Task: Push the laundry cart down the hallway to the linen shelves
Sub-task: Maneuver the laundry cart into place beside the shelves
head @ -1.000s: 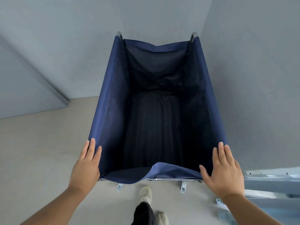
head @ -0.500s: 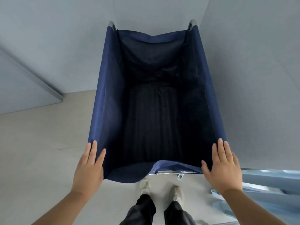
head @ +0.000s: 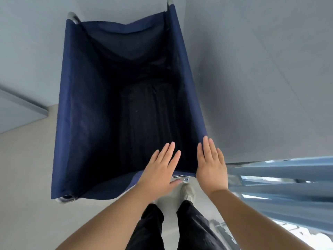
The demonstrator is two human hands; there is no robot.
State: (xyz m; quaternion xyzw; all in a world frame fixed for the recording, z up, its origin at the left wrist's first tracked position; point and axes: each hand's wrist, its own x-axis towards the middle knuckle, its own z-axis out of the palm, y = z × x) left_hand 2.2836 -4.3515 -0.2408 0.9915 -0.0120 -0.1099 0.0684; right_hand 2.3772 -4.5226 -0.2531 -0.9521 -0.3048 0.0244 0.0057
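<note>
The laundry cart (head: 75, 109) is a deep navy fabric bin on a metal frame, seen from above and filling the middle of the head view; its inside looks dark and empty. My left hand (head: 160, 172) lies flat with fingers spread over the near rim, toward its right half. My right hand (head: 210, 166) rests flat on the cart's near right corner, fingers extended along the edge. Neither hand curls around the frame. Chrome frame ends (head: 73, 16) show at the far corners.
A grey wall (head: 261, 78) runs close along the cart's right side, and another grey wall stands ahead. Pale floor (head: 25, 168) opens to the left. Blue-grey metal shelf rails (head: 281, 186) sit at the lower right. My legs and shoe (head: 187, 192) are below the cart.
My left hand left the cart's near left corner and slid right to the middle of the rim, beside my right hand. The cart now sits angled left and closer to the far wall.
</note>
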